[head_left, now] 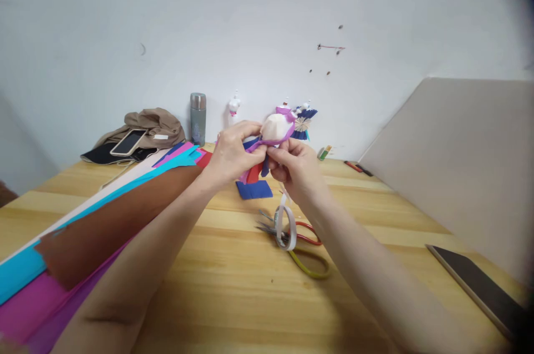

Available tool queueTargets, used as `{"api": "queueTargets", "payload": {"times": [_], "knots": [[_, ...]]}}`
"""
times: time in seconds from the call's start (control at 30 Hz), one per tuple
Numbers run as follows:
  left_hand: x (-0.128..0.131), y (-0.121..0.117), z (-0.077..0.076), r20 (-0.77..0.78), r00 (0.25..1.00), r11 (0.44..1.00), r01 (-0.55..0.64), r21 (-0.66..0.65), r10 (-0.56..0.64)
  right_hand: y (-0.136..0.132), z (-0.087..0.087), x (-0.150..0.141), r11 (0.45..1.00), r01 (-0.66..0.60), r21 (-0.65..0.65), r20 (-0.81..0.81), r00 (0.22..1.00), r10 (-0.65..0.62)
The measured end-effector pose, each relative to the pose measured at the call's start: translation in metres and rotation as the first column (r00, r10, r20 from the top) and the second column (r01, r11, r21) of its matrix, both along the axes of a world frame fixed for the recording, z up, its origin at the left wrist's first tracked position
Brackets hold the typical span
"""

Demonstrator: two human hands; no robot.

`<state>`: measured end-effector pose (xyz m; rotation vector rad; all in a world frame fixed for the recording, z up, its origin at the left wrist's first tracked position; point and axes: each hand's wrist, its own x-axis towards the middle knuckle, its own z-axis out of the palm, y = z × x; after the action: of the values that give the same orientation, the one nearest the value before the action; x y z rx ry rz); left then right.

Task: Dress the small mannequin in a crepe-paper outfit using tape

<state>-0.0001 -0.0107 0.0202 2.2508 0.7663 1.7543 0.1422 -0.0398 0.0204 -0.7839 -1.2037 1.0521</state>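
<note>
A paper craft piece point(275, 129) is held up above the table, its rounded white part edged with purple paper. Red and dark blue strips point(253, 172) hang under it. My left hand point(234, 152) grips the piece from the left, fingers behind and thumb in front. From the right, my right hand point(295, 167) pinches its lower purple edge, thumb against fingertips. What lies between those fingertips is hidden. Below the hands is a folded dark blue paper piece point(254, 190). Closer to me, a white tape roll point(291, 226) stands on scissors with red handles point(311, 233) and yellow-green handles point(311, 269).
Long coloured paper sheets point(125, 215) spread along the left. Behind them are a brown cloth point(156, 123), a phone point(128, 142) and a flask point(198, 120). White figurines point(234, 112) stand by the wall, one with a blue pleated paper fan point(303, 123). A dark tablet-like device point(475, 284) lies right.
</note>
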Motion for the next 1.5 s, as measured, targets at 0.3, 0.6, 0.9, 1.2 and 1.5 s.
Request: {"api": "queueTargets", "payload": {"times": [0.3, 0.6, 0.9, 1.2, 1.5], "knots": [[-0.008, 0.014, -0.001, -0.02, 0.989, 0.966, -0.141, 0.215, 0.149, 0.0, -0.003, -0.003, 0.997, -0.051, 0.057, 0.007, 0.999, 0.051], [-0.018, 0.013, 0.006, 0.022, 0.981, 0.951, -0.19, 0.242, 0.19, -0.007, -0.003, -0.001, 0.996, -0.086, 0.003, -0.015, 0.996, 0.086], [-0.035, 0.016, 0.017, 0.02, 0.96, 0.922, -0.274, 0.272, 0.279, -0.016, 0.002, -0.001, 0.998, 0.055, 0.029, 0.127, 0.99, -0.059], [-0.035, 0.015, 0.018, 0.019, 0.956, 0.921, -0.288, 0.262, 0.294, -0.018, -0.003, 0.001, 0.967, 0.198, 0.159, 0.306, 0.922, -0.239], [-0.03, 0.009, 0.017, 0.036, 0.963, 0.927, -0.268, 0.263, 0.268, -0.011, -0.013, 0.001, 0.711, 0.329, 0.621, 0.37, 0.677, -0.637]]}}
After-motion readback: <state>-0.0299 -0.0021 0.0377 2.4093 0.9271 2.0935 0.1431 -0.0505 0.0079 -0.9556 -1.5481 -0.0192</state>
